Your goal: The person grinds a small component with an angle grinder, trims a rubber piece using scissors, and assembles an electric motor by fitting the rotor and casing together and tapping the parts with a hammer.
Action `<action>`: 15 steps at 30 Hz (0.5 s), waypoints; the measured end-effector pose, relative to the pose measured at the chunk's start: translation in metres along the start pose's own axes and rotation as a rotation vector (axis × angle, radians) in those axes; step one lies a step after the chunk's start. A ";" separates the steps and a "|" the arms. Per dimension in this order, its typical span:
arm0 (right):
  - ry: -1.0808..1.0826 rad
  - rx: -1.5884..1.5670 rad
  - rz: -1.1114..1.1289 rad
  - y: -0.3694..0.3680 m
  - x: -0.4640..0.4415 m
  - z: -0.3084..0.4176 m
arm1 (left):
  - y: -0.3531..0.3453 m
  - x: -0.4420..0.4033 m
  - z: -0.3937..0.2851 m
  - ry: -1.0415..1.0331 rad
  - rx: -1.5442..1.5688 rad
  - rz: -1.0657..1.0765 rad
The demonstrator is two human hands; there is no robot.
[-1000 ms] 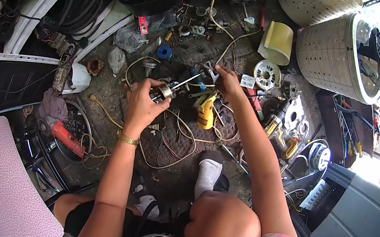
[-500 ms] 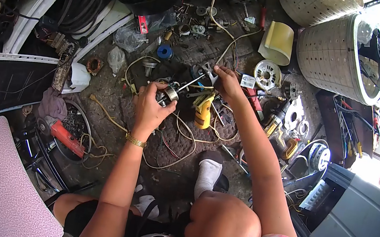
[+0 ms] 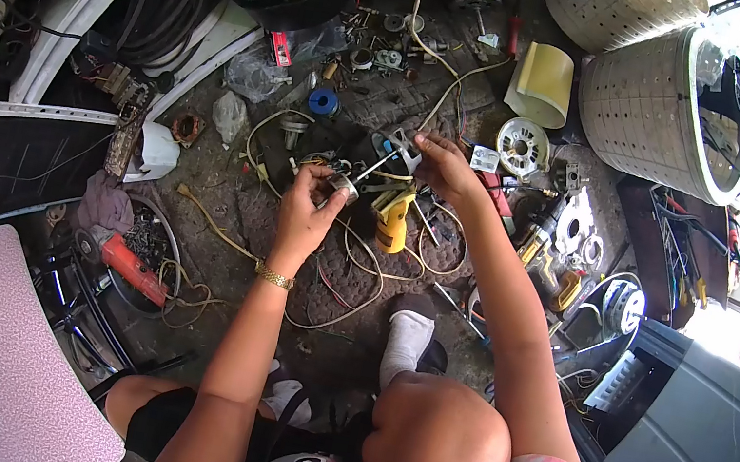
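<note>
My left hand (image 3: 307, 207) is closed around a small motor rotor (image 3: 345, 188), a metal cylinder with a long thin shaft (image 3: 376, 165). This shaft points up and right toward my right hand (image 3: 444, 166). Between the fingers of my right hand is a silvery metal motor end cover (image 3: 402, 146). The shaft's far end overlaps the cover; I cannot tell whether it sits inside it. Just below the hands, a yellow power-tool body (image 3: 393, 225) rests among cables on the floor.
A blue spool (image 3: 321, 102) lies beyond my left hand. A round silver fan-motor cover (image 3: 521, 147) and a yellow drill (image 3: 535, 240) are to the right. An orange angle grinder (image 3: 131, 268) lies at the left, near a pink patterned seat (image 3: 2, 354). Perforated drums (image 3: 640, 105) stand at the back right.
My left hand has shifted slightly right with the rotor, bringing it closer to the end cover. The end cover has turned a little in my right hand.
</note>
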State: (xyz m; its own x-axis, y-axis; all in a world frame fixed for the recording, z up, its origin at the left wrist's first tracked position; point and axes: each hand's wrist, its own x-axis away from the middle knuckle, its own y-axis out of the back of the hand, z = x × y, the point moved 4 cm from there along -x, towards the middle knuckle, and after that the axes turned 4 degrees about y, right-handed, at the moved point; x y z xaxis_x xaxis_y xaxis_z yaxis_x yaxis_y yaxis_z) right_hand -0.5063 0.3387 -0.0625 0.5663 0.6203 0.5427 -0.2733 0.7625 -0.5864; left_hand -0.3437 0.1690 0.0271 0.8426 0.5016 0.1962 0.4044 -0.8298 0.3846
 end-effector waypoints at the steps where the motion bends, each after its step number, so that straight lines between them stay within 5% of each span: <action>1: -0.017 -0.001 0.006 -0.003 0.002 0.000 | 0.000 0.001 -0.001 -0.001 -0.003 -0.003; 10: 0.011 -0.035 0.104 -0.012 0.001 -0.009 | -0.020 -0.015 -0.037 -0.366 -0.348 -0.101; 15: -0.010 -0.054 0.171 -0.008 -0.002 -0.021 | -0.036 -0.026 -0.049 -0.375 -0.418 -0.028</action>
State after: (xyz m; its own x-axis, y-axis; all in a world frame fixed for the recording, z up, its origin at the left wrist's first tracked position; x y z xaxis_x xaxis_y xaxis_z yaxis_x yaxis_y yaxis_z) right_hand -0.4891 0.3278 -0.0718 0.5077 0.7419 0.4379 -0.3223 0.6350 -0.7021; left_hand -0.3972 0.1976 0.0527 0.9331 0.3373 -0.1245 0.3178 -0.6116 0.7245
